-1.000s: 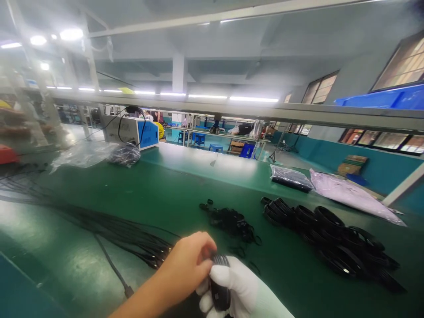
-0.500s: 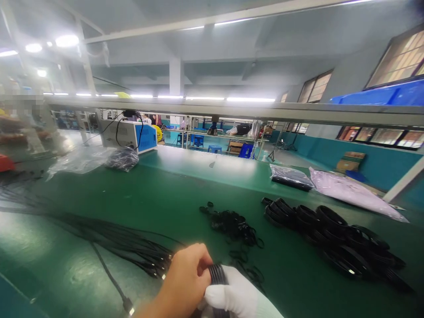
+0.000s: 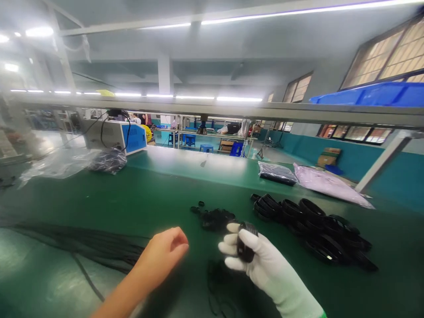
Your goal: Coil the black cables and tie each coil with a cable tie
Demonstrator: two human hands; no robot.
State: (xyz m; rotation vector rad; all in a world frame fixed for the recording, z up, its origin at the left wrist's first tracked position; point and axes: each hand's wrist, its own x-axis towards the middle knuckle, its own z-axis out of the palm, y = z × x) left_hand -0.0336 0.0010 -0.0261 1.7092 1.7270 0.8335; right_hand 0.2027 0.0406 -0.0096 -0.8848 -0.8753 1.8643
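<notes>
My right hand [image 3: 247,247], in a white glove, grips a small coil of black cable [image 3: 245,247] between thumb and fingers, held above the bench. To its left and apart from it is my bare left hand [image 3: 167,249], fingers curled in and thumb close to them; nothing shows between the tips. A bundle of straight black cables [image 3: 82,243] runs beneath and beyond my left forearm. Just behind the gloved fingers lies a pile of small black loops [image 3: 217,218]. Further right, several coiled black cables [image 3: 311,225] are heaped together.
Clear plastic bags [image 3: 62,163] lie at the back left beside a white and blue machine [image 3: 114,136]. At the back right are a wrapped dark packet [image 3: 277,173] and a pinkish plastic bag [image 3: 331,185]. A rail [image 3: 198,106] crosses above the green bench [image 3: 139,190].
My hands have come apart. The right carries the coil up and to the right; the left has let go of it and moved left. The view has turned slightly right.
</notes>
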